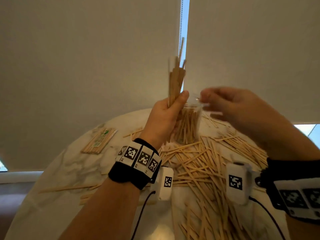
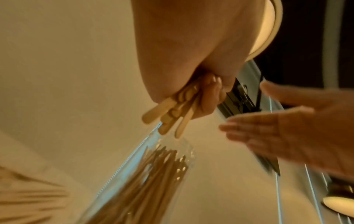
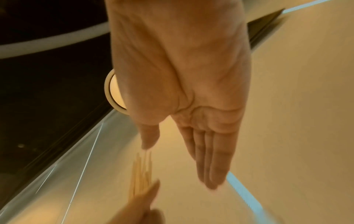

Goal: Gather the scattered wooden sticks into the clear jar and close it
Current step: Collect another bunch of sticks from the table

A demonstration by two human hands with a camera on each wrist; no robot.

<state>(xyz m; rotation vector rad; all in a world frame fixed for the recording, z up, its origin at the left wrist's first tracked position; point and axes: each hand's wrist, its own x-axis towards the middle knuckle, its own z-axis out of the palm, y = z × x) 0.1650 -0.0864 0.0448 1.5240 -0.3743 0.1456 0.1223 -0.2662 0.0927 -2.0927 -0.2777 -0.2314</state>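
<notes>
the left hand [image 1: 162, 116] clenches a bundle of wooden sticks [image 1: 175, 80] upright, just above the clear jar [image 1: 189, 123] at 12 o'clock on the desk [image 1: 69, 170]; the right hand [image 1: 239, 108] hovers beside the jar's rim, fingers [image 3: 210, 163] straight, released, holding nothing; loose sticks [image 1: 207, 167] lie scattered toward 3 o'clock

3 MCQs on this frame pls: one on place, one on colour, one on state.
1. Where is the packet of sticks?
A. left part of the table
B. inside the jar
C. in the right hand

2. What colour is the table?
A. black
B. white marbled
C. red

3. How is the right hand?
A. fist
B. gripping sticks
C. fingers straight, holding nothing

Key: 1 A, it lies flat left of the clear jar. 2 B, pale veined top. 3 C, right wrist view shows an open palm; the left hand grips the bundle of sticks.
</notes>
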